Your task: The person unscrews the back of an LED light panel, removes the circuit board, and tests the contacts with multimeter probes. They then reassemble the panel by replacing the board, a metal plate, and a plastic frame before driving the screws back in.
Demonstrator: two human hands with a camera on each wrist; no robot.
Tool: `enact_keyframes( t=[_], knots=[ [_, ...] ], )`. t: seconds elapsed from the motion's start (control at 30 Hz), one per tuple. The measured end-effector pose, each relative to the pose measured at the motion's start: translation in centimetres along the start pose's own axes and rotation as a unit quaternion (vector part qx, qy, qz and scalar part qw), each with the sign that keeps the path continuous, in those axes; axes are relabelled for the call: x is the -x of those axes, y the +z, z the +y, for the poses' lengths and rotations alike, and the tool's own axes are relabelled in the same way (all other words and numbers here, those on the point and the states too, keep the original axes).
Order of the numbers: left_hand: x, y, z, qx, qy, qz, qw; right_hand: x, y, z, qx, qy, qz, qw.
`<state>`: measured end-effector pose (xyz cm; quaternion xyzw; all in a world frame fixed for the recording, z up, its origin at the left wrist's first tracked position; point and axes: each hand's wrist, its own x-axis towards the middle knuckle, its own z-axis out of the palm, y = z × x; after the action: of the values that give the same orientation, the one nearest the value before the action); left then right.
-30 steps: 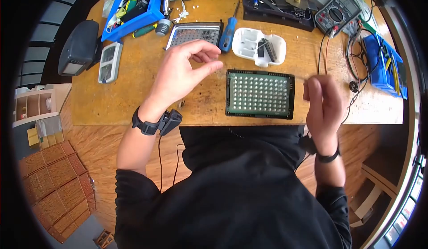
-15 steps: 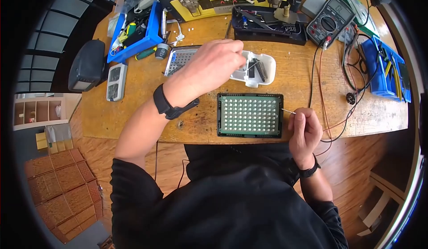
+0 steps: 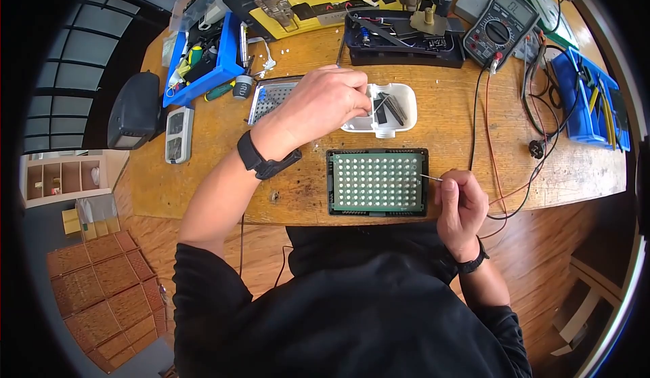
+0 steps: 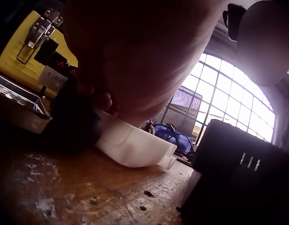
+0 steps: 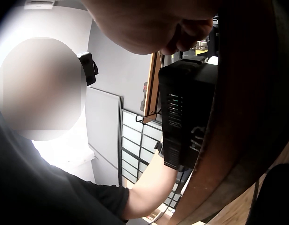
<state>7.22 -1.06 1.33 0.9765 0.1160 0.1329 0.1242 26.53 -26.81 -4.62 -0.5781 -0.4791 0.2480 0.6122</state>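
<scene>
In the head view the left hand (image 3: 321,107) reaches over the left part of a white compartment box (image 3: 404,106), fingers bent down; whether they pinch anything is hidden. The left wrist view has that hand (image 4: 144,51) above the box's white side (image 4: 135,145). Below, a green board with rows of round white dots (image 3: 376,181) lies in a black frame (image 3: 330,192). The right hand (image 3: 464,208) pinches a thin metal rod (image 3: 430,177) whose tip is over the board's right edge. In the right wrist view the hand (image 5: 149,23) is above a black slotted housing (image 5: 186,112).
A perforated metal tray (image 3: 267,100) is partly under the left forearm. Behind are a blue bin (image 3: 223,73), a black tray (image 3: 399,56) and a yellow-black case (image 3: 325,17). To the right stand a multimeter (image 3: 501,26) with trailing leads and another blue bin (image 3: 582,131).
The left hand has moved right, from beside the metal tray to over the white box. The right hand has come down and left, bringing the rod over the board's right edge. The head view has shifted.
</scene>
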Motion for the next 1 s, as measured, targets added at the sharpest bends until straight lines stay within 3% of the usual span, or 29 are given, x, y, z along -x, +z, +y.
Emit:
enact_keyframes(
  t=[0.57,0.83,1.0],
  knots=[
    [-0.3,-0.5,-0.8,-0.043,0.059,-0.017,0.997,0.1,0.4,-0.1,0.013,0.012,0.013,1.000],
    [-0.1,0.0,-0.5,0.022,0.022,-0.006,1.000,0.0,0.2,-0.2,0.030,0.002,0.001,1.000],
    [-0.1,0.5,-0.5,0.017,0.039,0.004,0.999,0.0,0.2,-0.2,0.017,0.008,0.002,1.000]
  ],
)
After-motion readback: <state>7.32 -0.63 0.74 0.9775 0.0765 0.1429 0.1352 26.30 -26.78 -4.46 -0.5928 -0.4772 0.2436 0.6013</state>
